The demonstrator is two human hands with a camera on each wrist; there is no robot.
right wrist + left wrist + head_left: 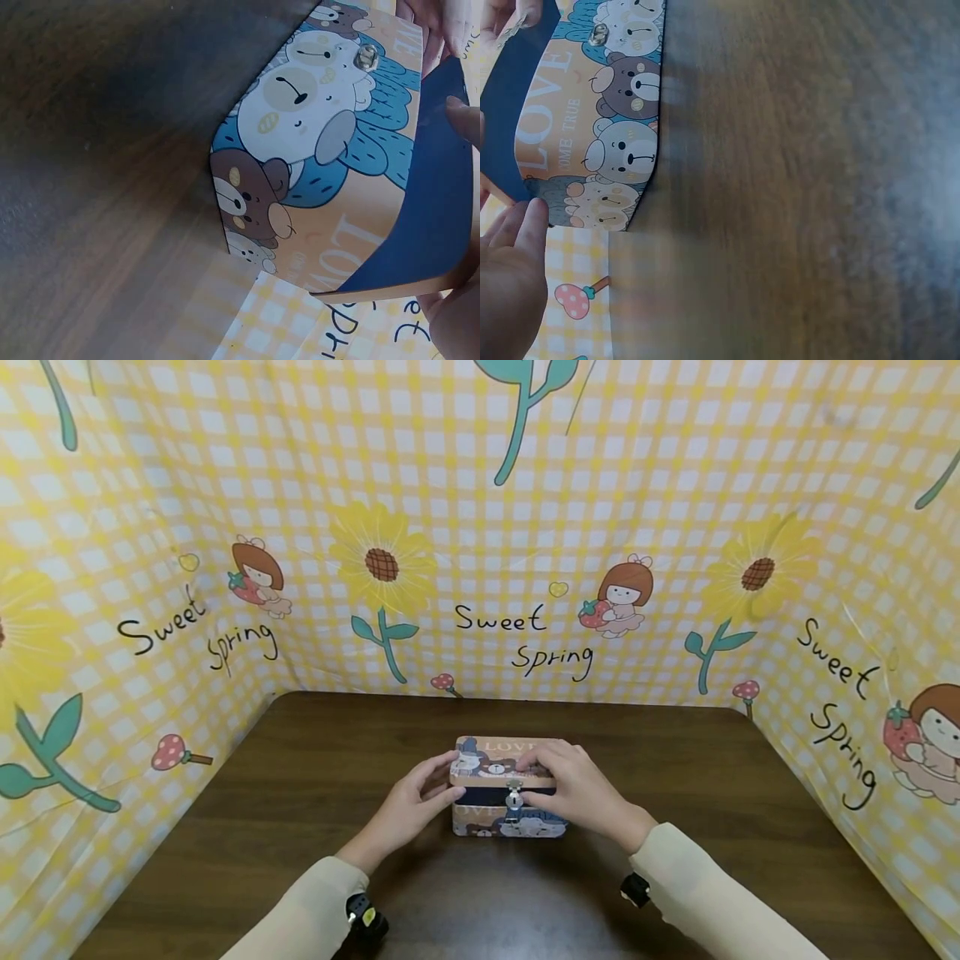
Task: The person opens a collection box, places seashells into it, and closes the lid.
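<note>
A small tin box (509, 823) printed with cartoon bears and the word LOVE stands on the table. Its lid (480, 760) is tilted up at the front, and a dark blue band shows beneath it. From the lid's front edge hangs a metal clasp (513, 795); its small metal catch (599, 34) sits on the box front. My left hand (412, 806) grips the lid's left end, thumb at the front corner and fingers along the side. With my right hand (581, 785) I pinch the lid's front right, thumb under the edge by the clasp and fingers on top.
The dark brown wooden table (352, 735) extends around the box. A yellow checked cloth (495, 527) with flowers and lettering rises behind the table and along both sides. Black straps with small devices circle both sleeved wrists.
</note>
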